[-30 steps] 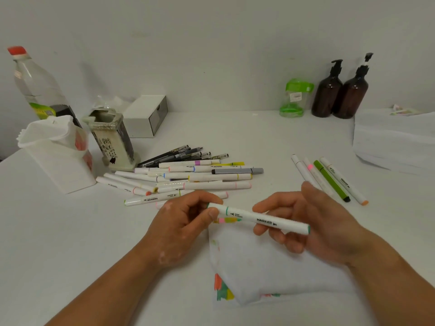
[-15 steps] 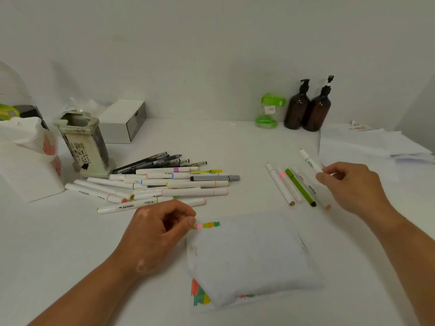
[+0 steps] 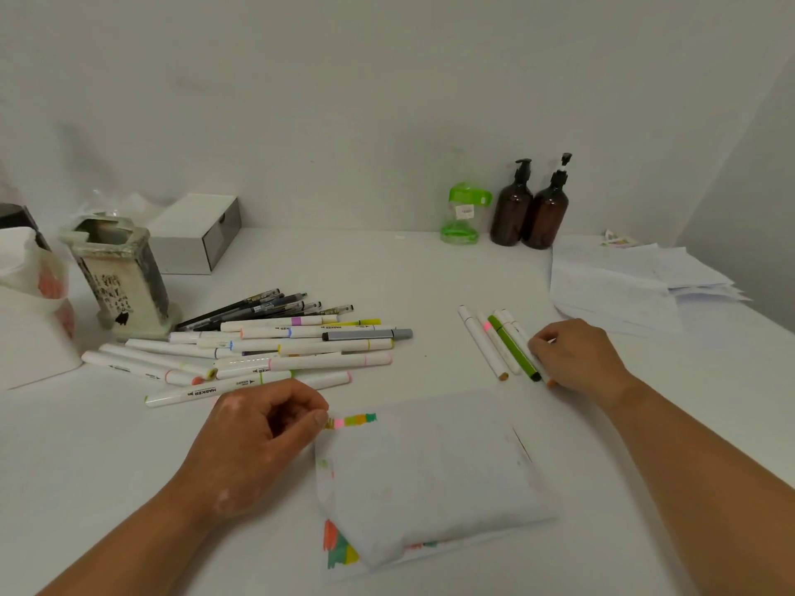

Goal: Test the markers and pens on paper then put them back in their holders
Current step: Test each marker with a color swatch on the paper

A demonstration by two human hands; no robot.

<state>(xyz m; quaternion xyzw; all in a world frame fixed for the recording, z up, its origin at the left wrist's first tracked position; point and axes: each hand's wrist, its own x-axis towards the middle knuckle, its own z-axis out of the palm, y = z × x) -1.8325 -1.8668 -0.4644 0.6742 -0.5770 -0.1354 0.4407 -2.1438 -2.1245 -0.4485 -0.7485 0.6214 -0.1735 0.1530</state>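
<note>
right hand [image 3: 576,359] has brought the white marker [image 3: 516,329] down into the row [image 3: 512,348] right of the paper [image 3: 430,466].
left hand [image 3: 258,440] pinches the paper's far-left corner; right hand's fingers curl on the marker; marker pile [image 3: 279,350] lies beyond the paper.

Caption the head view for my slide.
Right hand holds a marker at the side row; left hand pinches the paper.

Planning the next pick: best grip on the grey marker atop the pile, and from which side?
Grip the grey marker by the right part of its barrel, from above. It lies flat on top of the white markers, running left to right, and its right end juts past them over bare table, so fingers can likely close front and back there without nudging the pile.
</note>
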